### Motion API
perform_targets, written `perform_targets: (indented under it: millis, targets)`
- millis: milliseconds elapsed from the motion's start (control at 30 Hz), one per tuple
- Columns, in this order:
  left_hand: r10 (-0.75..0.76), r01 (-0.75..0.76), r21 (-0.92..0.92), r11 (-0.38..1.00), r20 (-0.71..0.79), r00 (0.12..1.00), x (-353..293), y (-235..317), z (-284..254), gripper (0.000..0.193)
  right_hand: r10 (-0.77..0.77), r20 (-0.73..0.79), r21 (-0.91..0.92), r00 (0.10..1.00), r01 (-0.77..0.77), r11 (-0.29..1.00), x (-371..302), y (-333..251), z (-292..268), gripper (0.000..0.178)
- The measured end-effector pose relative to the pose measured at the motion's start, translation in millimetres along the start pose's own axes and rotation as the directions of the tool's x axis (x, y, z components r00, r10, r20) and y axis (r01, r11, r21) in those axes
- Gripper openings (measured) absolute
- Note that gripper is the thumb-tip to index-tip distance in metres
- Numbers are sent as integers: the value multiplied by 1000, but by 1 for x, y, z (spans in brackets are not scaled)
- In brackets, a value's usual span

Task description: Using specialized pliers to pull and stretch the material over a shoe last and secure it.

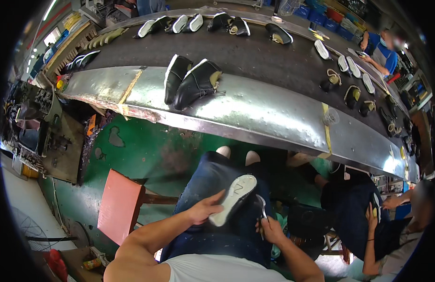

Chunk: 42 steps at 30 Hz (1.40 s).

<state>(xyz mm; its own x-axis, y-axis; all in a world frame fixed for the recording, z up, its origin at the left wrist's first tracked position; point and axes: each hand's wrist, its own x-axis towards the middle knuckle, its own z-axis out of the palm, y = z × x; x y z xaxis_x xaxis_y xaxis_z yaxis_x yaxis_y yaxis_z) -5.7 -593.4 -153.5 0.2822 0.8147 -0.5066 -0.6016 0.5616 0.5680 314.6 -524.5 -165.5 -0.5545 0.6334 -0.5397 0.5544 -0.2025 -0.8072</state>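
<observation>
Over my lap, my left hand [206, 208] grips a shoe [235, 197] near one end. Its white sole faces up and carries a dark mark. To the right of the shoe, my right hand [272, 229] is closed round a hand tool [261, 207] with a curved, shiny metal head and what looks like a yellowish handle. The head points away from me and is a small gap from the shoe; its exact kind is not clear. Beyond my knees, a pair of black ankle boots [195, 87] with white edges lies on the bench's metal border.
A dark conveyor belt [255, 56] with a metal edge [147, 89] runs across in front, bearing several shoes. One person [384, 51] works at the far right, another [415, 225] sits close on my right. On my left stand a reddish stool [118, 207] and a fan [34, 232].
</observation>
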Motion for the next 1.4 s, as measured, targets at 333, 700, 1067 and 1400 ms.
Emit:
perform_targets:
  millis: [333, 700, 1067, 1400]
  targets:
    - [481, -489, 33, 872, 131, 867, 52, 267, 102, 80, 4, 94, 353, 996, -37, 935, 23, 23, -5, 49]
    - [683, 352, 653, -670, 357, 637, 299, 436, 69, 50, 22, 232, 597, 972, -161, 786, 32, 21, -25, 51]
    - [761, 160, 758, -633, 570, 310, 110, 365, 53, 51, 50, 245, 607, 968, -193, 771, 31, 24, -27, 48]
    - [913, 544, 758, -359, 163, 375, 42, 294, -10, 92, -6, 183, 471, 983, -82, 878, 30, 32, -9, 46]
